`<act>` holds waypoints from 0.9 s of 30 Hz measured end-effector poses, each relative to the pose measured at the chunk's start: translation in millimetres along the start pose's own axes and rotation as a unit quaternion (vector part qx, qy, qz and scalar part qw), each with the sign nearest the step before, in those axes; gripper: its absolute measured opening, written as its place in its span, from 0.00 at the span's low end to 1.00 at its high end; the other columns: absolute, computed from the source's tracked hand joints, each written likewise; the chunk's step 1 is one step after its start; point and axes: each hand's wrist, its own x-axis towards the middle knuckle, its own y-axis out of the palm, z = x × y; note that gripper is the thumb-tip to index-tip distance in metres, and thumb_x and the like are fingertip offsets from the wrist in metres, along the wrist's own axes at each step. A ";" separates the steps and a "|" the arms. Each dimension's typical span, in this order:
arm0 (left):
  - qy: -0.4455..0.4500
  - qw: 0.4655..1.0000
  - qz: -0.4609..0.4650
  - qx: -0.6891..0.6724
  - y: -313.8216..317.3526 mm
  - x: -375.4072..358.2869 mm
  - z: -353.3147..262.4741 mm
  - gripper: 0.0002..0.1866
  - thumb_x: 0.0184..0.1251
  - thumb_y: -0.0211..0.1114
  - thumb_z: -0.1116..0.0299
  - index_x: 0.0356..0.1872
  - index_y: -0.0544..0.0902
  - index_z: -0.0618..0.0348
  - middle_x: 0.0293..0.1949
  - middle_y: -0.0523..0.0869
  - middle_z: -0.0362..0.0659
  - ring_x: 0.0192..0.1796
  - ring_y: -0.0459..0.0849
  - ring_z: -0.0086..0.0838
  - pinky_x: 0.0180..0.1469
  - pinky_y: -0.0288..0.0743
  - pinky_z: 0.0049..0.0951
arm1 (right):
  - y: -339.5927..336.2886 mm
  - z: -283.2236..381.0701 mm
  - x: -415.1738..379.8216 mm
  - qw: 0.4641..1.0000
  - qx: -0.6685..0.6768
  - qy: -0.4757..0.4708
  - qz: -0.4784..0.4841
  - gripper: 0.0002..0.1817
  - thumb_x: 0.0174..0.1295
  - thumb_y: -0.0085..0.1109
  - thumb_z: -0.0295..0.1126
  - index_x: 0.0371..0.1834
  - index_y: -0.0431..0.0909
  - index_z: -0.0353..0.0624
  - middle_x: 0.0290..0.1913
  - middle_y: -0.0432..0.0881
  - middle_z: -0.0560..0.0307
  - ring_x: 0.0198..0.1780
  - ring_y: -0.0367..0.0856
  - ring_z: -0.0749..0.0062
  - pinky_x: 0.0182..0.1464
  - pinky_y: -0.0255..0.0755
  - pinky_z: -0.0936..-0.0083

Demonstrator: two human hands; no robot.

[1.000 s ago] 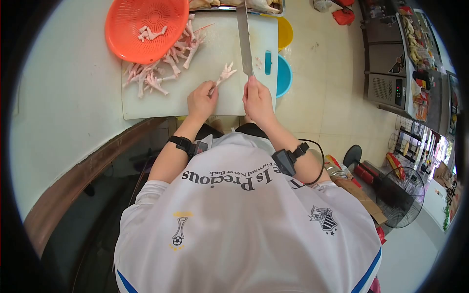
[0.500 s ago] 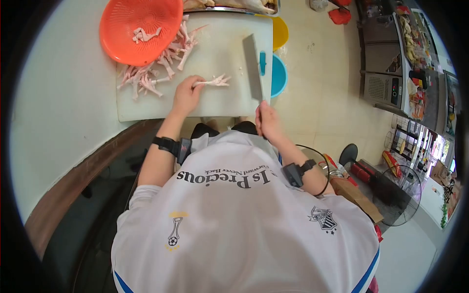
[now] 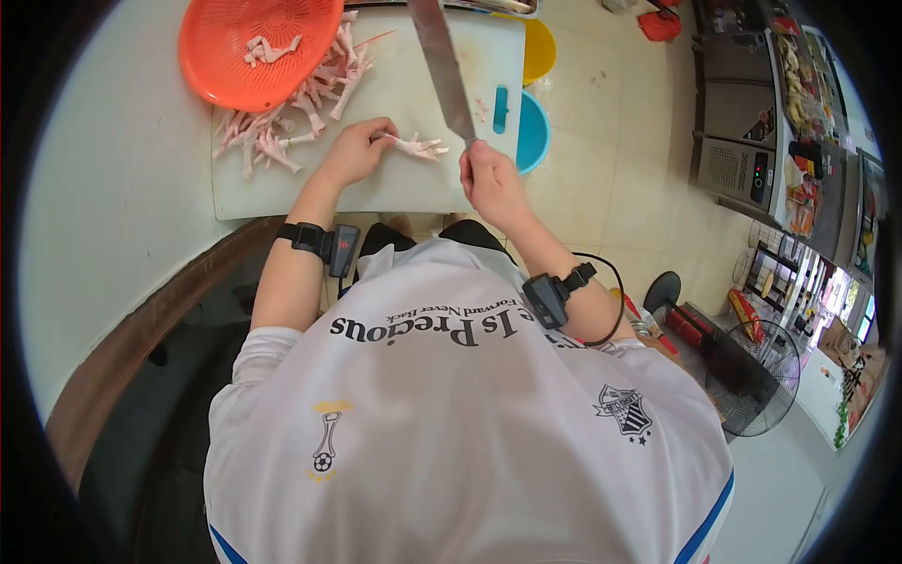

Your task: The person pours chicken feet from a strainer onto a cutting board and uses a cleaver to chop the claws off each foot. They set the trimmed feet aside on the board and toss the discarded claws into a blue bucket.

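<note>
On the white cutting board [image 3: 413,80], my left hand [image 3: 359,150] is closed round the leg end of a pale chicken foot [image 3: 420,148], its toes pointing right. My right hand [image 3: 492,182] grips the handle of a cleaver [image 3: 442,70], whose long blade is raised over the board and points away from me. Several more chicken feet [image 3: 268,146] lie piled at the board's left side. An orange basket [image 3: 218,70] rests partly over that pile, with pieces of feet inside. Small scraps [image 3: 480,109] lie near the board's blue handle slot [image 3: 500,110].
Beyond the board's far edge is a metal tray [image 3: 489,8]. A yellow container [image 3: 537,52] and a blue container [image 3: 534,136] stand beside the right edge. A fan [image 3: 756,376] is at the lower right, below a steel counter unit [image 3: 738,172].
My right hand has moved left and away from me, bringing the cleaver nearer the held foot. My left hand has shifted slightly away from me, still on the foot.
</note>
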 end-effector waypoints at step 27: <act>0.035 0.999 -0.034 0.005 8.8 -7.9 15.8 0.04 0.69 0.66 0.74 0.41 0.83 0.62 0.40 0.83 0.44 0.40 0.81 0.29 0.46 0.76 0.29 | 2.8 -29.5 -34.7 0.964 -0.235 0.125 -0.001 0.33 0.80 0.43 0.52 0.32 0.82 0.31 0.33 0.83 0.27 0.39 0.83 0.29 0.45 0.75 0.46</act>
